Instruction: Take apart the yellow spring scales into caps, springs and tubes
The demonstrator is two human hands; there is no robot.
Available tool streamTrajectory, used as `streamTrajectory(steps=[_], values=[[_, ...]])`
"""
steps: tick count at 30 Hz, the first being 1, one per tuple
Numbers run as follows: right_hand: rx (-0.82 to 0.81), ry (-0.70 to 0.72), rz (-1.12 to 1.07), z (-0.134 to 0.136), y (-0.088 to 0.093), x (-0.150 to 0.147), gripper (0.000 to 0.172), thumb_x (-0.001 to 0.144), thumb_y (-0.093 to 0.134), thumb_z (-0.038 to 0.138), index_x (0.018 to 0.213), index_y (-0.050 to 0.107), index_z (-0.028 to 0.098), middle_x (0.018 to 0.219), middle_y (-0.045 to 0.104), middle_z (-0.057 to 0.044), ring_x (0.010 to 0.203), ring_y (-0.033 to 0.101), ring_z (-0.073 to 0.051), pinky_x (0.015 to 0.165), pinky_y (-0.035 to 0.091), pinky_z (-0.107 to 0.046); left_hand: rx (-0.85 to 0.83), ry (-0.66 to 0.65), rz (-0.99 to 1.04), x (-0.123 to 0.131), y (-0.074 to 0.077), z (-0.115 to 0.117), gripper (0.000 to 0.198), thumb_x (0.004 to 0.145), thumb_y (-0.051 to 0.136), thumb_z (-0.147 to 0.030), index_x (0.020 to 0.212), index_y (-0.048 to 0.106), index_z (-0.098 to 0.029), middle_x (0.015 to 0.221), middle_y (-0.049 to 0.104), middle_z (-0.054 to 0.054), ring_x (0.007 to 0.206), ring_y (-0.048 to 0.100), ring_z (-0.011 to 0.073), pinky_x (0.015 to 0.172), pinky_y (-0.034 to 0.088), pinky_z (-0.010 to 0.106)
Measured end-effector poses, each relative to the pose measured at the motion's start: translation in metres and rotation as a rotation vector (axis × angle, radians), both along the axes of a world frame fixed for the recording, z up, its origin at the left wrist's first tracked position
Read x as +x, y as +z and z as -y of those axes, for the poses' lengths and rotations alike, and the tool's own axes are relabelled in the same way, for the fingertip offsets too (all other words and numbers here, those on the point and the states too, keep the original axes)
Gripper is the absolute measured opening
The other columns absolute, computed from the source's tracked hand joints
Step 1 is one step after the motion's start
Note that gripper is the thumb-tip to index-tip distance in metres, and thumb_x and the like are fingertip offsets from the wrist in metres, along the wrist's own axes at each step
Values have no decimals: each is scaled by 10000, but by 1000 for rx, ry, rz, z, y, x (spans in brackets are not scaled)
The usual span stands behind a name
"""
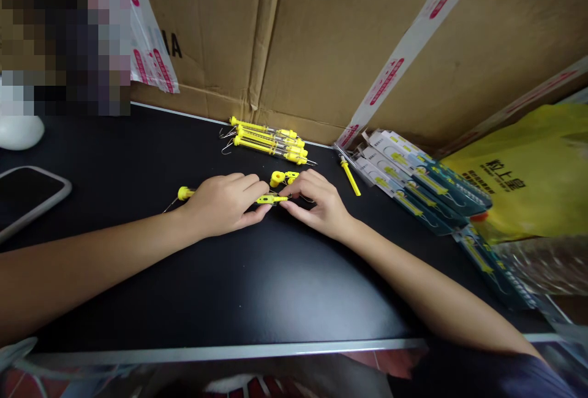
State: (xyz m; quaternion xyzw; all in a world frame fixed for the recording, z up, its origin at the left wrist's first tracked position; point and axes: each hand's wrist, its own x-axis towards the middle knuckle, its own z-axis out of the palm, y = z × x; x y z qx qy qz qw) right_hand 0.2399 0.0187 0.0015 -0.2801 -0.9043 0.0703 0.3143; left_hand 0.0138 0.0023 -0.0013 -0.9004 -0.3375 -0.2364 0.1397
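Yellow plastic tool (271, 199), slim and rod-shaped with a thin wire hook at its far left end, lies at mid-frame on the smooth black counter (257, 288). The left hand (223, 204) curls over its shaft, fingers pinched on it; the right hand (318, 203) pinches its tip. A row of matching finished tools (269, 140) lies above, glossy carded packs (413, 183) at right.

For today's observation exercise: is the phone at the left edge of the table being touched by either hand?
No. The phone lies apart, while the left hand and right hand meet on a yellow tool mid-table.
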Motion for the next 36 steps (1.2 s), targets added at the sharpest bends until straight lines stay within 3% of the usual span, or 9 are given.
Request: streamTrajectory(steps=[11, 20, 25, 31, 36], values=[[-30, -43, -21, -4, 5, 7, 61, 837, 553, 263, 826, 571, 206, 714, 574, -27, 684, 505, -167, 685, 428, -334, 26, 46, 0, 1, -1, -1, 232, 893, 429, -348, 896, 592, -183, 757, 599, -5, 713, 586, 140, 570, 380, 251], [176, -184, 262, -14, -5, 9, 166, 895, 511, 308, 925, 624, 189, 736, 585, -42, 712, 502, -182, 661, 384, -317, 28, 37, -11, 1, 1, 0, 234, 895, 426, -342, 873, 595, -182, 752, 601, -2, 705, 583, 142, 579, 383, 254], [202, -225, 285, -16, -7, 10, 195, 903, 496, 308, 965, 638, 190, 768, 596, -56, 731, 503, -187, 666, 379, -314, 11, 37, -5, 1, 0, 0, 228, 896, 427, -345, 881, 588, -185, 770, 604, -5, 731, 595, 143, 595, 400, 251], [49, -116, 96, -1, 5, 4, 232, 936, 398, 270, 973, 609, 181, 812, 615, -60, 754, 529, -178, 727, 420, -331, 34, 17, 24, 2, 0, -1, 295, 877, 465, -317, 1113, 499, -144, 866, 622, 23, 774, 599, 162, 633, 436, 261], [-71, -32, 7, 16, 8, -8, 225, 831, 594, 317, 1016, 561, 193, 889, 628, -55, 789, 555, -174, 738, 458, -322, 57, -73, 35, 2, 1, -1, 328, 876, 467, -249, 1178, 427, -128, 905, 613, 49, 805, 588, 179, 675, 464, 278]])
